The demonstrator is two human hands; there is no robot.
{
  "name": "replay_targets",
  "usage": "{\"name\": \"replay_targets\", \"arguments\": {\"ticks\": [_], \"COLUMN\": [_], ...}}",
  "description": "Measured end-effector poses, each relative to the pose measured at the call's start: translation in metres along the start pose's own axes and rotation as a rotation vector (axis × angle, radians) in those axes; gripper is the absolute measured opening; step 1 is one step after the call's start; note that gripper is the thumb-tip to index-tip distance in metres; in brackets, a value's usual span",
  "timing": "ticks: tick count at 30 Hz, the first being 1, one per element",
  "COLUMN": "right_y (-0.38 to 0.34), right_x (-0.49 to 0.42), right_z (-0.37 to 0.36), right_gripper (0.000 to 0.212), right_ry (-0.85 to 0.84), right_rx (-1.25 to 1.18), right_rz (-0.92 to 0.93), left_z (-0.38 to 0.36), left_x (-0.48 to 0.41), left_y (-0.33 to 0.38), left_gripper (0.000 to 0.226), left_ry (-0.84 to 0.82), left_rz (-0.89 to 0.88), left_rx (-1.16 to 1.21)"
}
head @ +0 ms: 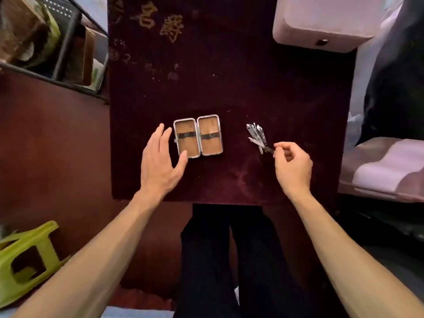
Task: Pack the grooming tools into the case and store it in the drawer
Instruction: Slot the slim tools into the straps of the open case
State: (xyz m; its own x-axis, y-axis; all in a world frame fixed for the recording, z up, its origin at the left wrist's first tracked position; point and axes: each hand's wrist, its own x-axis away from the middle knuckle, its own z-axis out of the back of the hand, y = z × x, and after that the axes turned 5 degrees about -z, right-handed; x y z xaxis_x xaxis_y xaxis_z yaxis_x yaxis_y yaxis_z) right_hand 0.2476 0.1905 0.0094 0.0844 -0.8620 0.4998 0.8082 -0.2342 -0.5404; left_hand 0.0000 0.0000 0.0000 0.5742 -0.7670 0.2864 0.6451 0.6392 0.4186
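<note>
A small metal-rimmed case [198, 137] lies open flat on the dark red cloth of the table [229, 83]. Both halves show a tan lining, each crossed by a black elastic band, and hold nothing. My left hand [160, 164] is open just left of the case, thumb tip touching its lower left corner. A pile of silver grooming tools [257, 135] lies to the right of the case. My right hand [292, 164] pinches the near end of one tool from that pile between thumb and forefinger.
A pink box with a small knob [321, 21] stands at the table's back right corner. A black wire shelf with clutter [57, 42] is at the left. A green plastic stool [25, 260] lies on the floor at lower left. My dark-trousered legs are below the table edge.
</note>
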Motion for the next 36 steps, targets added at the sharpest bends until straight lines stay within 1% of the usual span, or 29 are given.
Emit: {"name": "replay_targets", "arguments": {"ticks": [2, 4, 6, 9, 12, 14, 18, 26, 32, 36], "right_y": [0.003, 0.011, 0.02, 0.035, 0.042, 0.047, 0.05, 0.048, 0.048, 0.051], "right_x": [-0.009, -0.014, -0.016, -0.018, -0.019, -0.022, -0.023, -0.023, -0.024, -0.025], "right_z": [-0.011, -0.023, -0.037, -0.058, -0.072, -0.075, -0.077, -0.08, -0.082, -0.082], "right_gripper": [0.018, 0.02, 0.02, 0.018, 0.028, 0.033, 0.038, 0.042, 0.047, 0.043], "right_ry": [0.092, 0.126, 0.147, 0.236, 0.332, 0.361, 0.366, 0.341, 0.327, 0.299], "right_rx": [0.051, 0.07, 0.071, 0.044, 0.039, 0.048, 0.061, 0.022, -0.053, -0.073], "right_rz": [0.095, 0.18, 0.227, 0.291, 0.355, 0.396, 0.428, 0.431, 0.445, 0.476], "left_z": [-0.016, -0.031, -0.048, -0.064, -0.07, -0.073, -0.074, -0.077, -0.079, -0.08], "left_x": [-0.011, -0.017, -0.016, -0.015, -0.015, -0.015, -0.016, -0.017, -0.017, -0.017], "left_y": [-0.009, -0.013, -0.013, -0.019, -0.023, -0.024, -0.024, -0.027, -0.027, -0.026], "left_gripper": [0.078, 0.08, 0.079, 0.077, 0.075, 0.072, 0.068, 0.072, 0.073, 0.073], "left_ry": [0.033, 0.037, 0.061, 0.168, 0.239, 0.262, 0.283, 0.29, 0.31, 0.321], "left_rz": [-0.083, -0.12, -0.128, -0.134, -0.131, -0.134, -0.134, -0.11, -0.097, -0.091], "left_rx": [-0.039, -0.082, -0.139, -0.193, -0.155, -0.162, -0.178, -0.219, -0.237, -0.238]}}
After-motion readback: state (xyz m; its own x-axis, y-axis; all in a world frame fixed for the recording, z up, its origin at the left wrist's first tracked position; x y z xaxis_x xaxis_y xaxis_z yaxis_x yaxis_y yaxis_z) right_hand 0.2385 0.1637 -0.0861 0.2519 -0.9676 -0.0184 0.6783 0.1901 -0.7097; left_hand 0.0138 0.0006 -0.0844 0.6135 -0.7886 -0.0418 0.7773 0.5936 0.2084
